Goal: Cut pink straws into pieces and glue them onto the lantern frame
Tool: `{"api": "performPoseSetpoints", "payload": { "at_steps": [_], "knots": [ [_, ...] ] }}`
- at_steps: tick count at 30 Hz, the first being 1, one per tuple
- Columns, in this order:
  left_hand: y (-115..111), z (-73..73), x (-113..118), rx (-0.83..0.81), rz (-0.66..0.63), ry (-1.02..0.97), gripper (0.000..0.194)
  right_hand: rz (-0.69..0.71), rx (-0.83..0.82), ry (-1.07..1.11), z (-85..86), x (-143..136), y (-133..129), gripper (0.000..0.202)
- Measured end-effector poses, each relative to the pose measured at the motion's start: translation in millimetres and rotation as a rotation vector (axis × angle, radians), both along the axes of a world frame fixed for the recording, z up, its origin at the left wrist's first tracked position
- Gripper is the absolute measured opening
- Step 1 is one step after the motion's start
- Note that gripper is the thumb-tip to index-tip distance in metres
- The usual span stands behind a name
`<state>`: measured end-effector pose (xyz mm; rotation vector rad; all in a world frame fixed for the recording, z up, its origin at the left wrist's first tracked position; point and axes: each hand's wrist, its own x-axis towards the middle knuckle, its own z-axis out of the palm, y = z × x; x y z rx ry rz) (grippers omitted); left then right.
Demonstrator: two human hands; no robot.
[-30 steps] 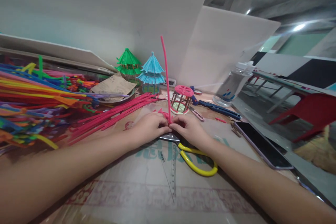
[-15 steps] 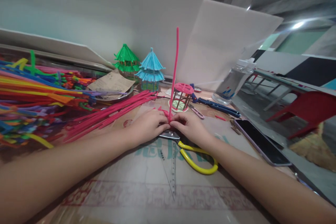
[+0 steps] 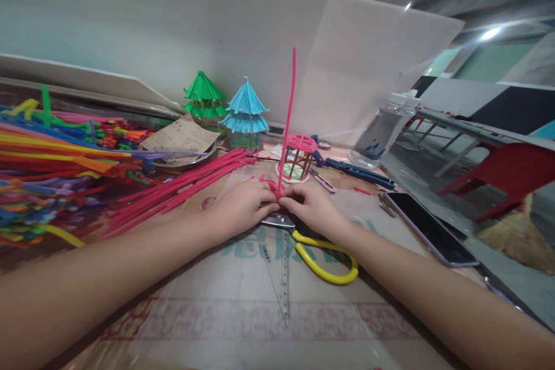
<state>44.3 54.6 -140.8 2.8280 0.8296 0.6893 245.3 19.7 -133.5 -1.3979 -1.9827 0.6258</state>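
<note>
A long pink pipe cleaner (image 3: 289, 110) rises nearly upright from between my fingertips. My left hand (image 3: 247, 203) pinches its lower end from the left, and my right hand (image 3: 310, 203) pinches it from the right. Short pink pieces show just behind the fingers; how they join is hidden. Under my hands lie scissors with yellow handles (image 3: 327, 274), their blades partly covered. A clear set square (image 3: 285, 283) rests on the mat below them. Just beyond my right hand stands a small round frame (image 3: 302, 144) with a pink top and brown posts.
Pink pipe cleaners (image 3: 186, 185) and a multicoloured heap (image 3: 56, 167) lie left. Green (image 3: 204, 95) and blue (image 3: 245, 110) model pavilions stand behind. To the right are navy pliers (image 3: 359, 172), a clear bottle (image 3: 377, 133), a small pink-handled cutter (image 3: 323, 181) and a phone (image 3: 429, 228).
The view has shifted very slightly. Both hands keep their pinch at the base of the pink pipe cleaner, with little other movement.
</note>
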Motion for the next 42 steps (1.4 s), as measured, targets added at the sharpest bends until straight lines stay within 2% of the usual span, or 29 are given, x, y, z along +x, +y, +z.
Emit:
{"api": "performPoseSetpoints", "payload": {
  "at_steps": [11,23,30,36,42],
  "knots": [
    [-3.5,5.5,0.8,-0.038,0.024,0.029,0.023,0.025,-0.029,0.014,3.9,-2.2,-2.6,0.01],
    [-3.9,4.1,0.7,-0.082,0.054,0.038,0.024,0.074,0.047,-0.043,2.2,-2.9,-2.9,0.007],
    [-6.6,7.8,-2.2,-0.224,0.158,-0.185,0.026,0.085,0.035,-0.036,1.4,-2.7,-3.0,0.01],
    [-8.4,6.4,-1.9,-0.299,0.11,-0.33,0.02,0.103,0.037,-0.015,-0.2,-2.2,-2.0,0.012],
    [-10.1,6.8,-0.6,-0.321,0.109,-0.325,0.019,0.078,-0.004,-0.014,0.8,-2.0,-0.8,0.015]
  ]
}}
